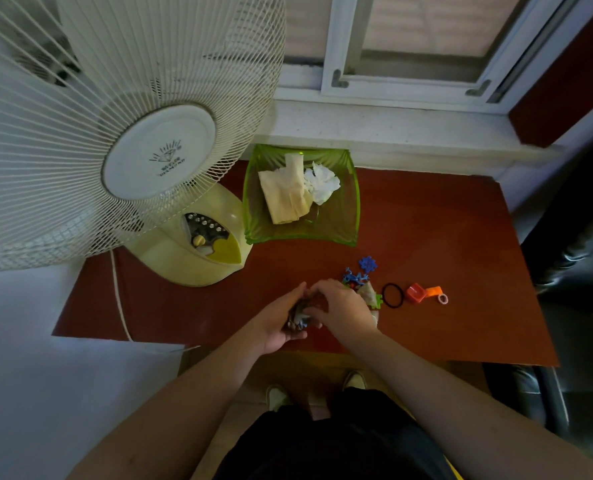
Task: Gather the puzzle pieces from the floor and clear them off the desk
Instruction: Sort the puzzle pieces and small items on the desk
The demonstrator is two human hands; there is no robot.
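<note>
While the left hand (pixel 281 323) cups a bunch of pieces (pixel 298 318) and the right hand (pixel 340 308) curls its fingers over them, the loose pieces (pixel 359 271) lie on the table (pixel 444 237) just beyond and right of the right hand, the nearer one.
</note>
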